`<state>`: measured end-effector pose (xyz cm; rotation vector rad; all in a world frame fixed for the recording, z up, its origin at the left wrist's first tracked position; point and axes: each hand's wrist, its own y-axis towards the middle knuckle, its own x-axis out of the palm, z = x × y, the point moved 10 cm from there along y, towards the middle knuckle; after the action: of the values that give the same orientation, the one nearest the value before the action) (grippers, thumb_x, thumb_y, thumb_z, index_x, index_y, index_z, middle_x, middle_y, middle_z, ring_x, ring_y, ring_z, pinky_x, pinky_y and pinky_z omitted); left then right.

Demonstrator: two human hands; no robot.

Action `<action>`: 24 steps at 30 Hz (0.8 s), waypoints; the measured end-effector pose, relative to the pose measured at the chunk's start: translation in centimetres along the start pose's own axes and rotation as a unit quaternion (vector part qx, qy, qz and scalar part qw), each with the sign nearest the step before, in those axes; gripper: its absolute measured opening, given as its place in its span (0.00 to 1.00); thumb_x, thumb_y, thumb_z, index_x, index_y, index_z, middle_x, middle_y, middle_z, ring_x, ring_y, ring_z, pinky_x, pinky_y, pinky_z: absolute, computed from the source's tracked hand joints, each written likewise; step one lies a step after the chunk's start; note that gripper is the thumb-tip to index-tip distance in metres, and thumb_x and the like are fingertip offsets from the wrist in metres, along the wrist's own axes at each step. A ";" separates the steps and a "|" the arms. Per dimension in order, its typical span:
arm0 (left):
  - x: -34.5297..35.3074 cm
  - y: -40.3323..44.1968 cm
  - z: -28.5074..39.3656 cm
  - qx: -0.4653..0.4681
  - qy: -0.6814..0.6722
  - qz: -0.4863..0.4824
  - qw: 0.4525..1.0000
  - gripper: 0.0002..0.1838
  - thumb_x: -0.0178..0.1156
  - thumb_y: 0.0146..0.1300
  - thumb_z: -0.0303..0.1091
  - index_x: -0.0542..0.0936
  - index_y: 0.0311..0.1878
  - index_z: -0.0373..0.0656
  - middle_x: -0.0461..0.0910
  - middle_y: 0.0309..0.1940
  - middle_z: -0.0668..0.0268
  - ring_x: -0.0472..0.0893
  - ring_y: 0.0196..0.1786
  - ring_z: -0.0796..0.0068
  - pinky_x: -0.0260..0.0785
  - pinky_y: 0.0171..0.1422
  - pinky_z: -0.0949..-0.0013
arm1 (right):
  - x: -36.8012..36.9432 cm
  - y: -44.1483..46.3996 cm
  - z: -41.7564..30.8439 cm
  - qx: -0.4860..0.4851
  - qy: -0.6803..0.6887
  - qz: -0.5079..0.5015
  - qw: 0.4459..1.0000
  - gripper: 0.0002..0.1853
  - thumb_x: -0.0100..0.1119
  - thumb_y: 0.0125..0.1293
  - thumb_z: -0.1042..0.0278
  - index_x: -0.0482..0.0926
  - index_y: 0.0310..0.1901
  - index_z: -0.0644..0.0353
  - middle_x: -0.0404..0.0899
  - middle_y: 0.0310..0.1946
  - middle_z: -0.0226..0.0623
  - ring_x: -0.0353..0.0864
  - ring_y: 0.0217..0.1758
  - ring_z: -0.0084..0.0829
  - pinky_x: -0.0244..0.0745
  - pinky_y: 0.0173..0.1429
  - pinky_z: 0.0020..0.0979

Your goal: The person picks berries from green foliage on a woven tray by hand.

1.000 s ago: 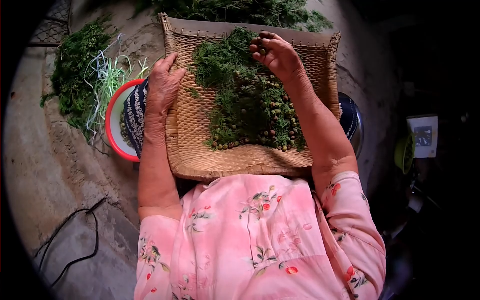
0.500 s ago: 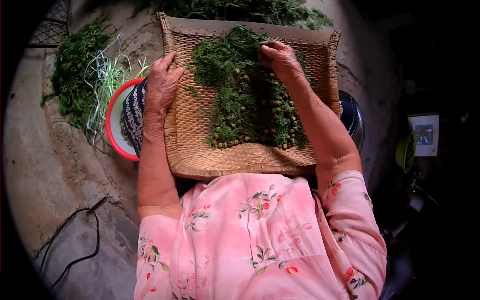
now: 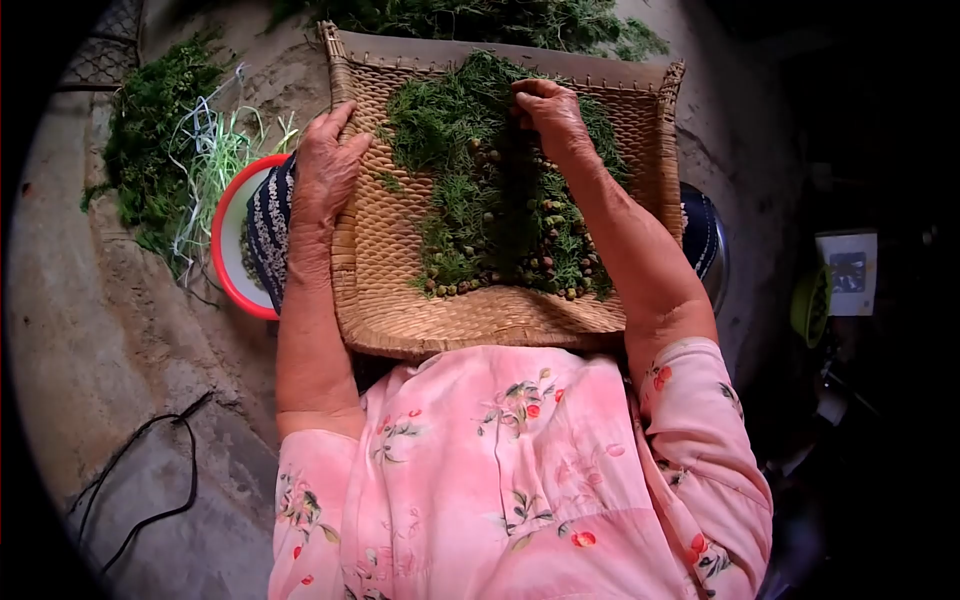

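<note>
Turned over since a second ago, the right hand [image 3: 558, 122] now shows its back, with its fingers curled down among the green sprigs [image 3: 425, 130] near the top of the woven tray [image 3: 395, 320]. Its fingertips are nearly closed; whether they hold anything, I cannot tell. Its left partner [image 3: 328, 165] stays half open on the tray's left edge, thumb apart from the fingers. Such picking probably goes best with a light fingertip pinch, parting the sprigs to reach the small round fruits [image 3: 570, 293] without crushing them, while the resting hand steadies the edge.

By count: two hands, one tray, one heap of sprigs on it, and many fruits, too tangled to number, mostly towards the near side. Around the tray are two more piles of greenery, left [image 3: 150, 150] and beyond [image 3: 500, 18], one red-rimmed basin [image 3: 218, 240], one green bowl [image 3: 797, 305] and one black cord [image 3: 194, 480].
</note>
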<state>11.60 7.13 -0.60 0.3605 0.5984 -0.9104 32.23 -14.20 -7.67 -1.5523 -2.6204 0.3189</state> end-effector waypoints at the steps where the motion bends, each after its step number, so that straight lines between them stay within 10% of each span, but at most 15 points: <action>1: 0.0 0.0 0.1 -0.002 0.019 -0.003 1.000 0.25 0.59 0.57 0.32 0.71 0.59 0.36 0.73 0.55 0.54 0.74 0.55 0.64 0.65 0.60 0.69 | -0.3 -0.4 -0.4 0.001 -0.003 -0.001 1.000 0.09 0.58 0.56 0.76 0.81 0.40 0.64 0.80 0.27 0.31 0.75 0.26 0.21 0.72 0.29 0.26; 11: -0.1 0.1 -0.4 0.027 -0.013 0.023 0.999 0.27 0.59 0.53 0.36 0.73 0.57 0.38 0.74 0.49 0.49 0.77 0.49 0.59 0.68 0.56 0.66 | 7.8 -2.9 0.1 -0.174 -0.457 -0.176 0.854 0.14 0.67 0.46 0.70 0.79 0.36 0.63 0.79 0.30 0.46 0.79 0.36 0.47 0.75 0.41 0.40; 15: 0.1 0.2 -0.6 0.019 -0.017 0.017 1.000 0.27 0.60 0.53 0.36 0.73 0.57 0.37 0.74 0.50 0.50 0.77 0.49 0.59 0.67 0.56 0.66 | 8.1 -3.6 -1.3 -0.230 -0.491 -0.168 0.823 0.11 0.66 0.51 0.69 0.79 0.36 0.63 0.79 0.29 0.42 0.80 0.33 0.41 0.75 0.37 0.37; 19: -0.2 0.0 0.1 0.024 -0.009 0.017 1.000 0.27 0.60 0.53 0.35 0.72 0.57 0.36 0.74 0.50 0.51 0.76 0.49 0.61 0.67 0.56 0.66 | 2.4 -1.6 -1.4 0.079 -0.029 -0.172 0.981 0.09 0.59 0.62 0.69 0.77 0.41 0.63 0.79 0.37 0.37 0.80 0.39 0.29 0.77 0.37 0.29; 24: 0.0 0.1 -0.4 0.012 -0.028 0.018 0.999 0.26 0.60 0.53 0.34 0.72 0.57 0.36 0.74 0.50 0.52 0.77 0.49 0.62 0.67 0.56 0.67 | -2.1 -0.1 -3.7 0.042 0.261 -0.176 0.948 0.12 0.60 0.60 0.70 0.75 0.45 0.61 0.78 0.42 0.39 0.79 0.39 0.31 0.78 0.40 0.34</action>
<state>11.59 7.35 -0.89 0.3660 0.5281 -0.8902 33.83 -15.50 -3.94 -0.9431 -2.3488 -0.0112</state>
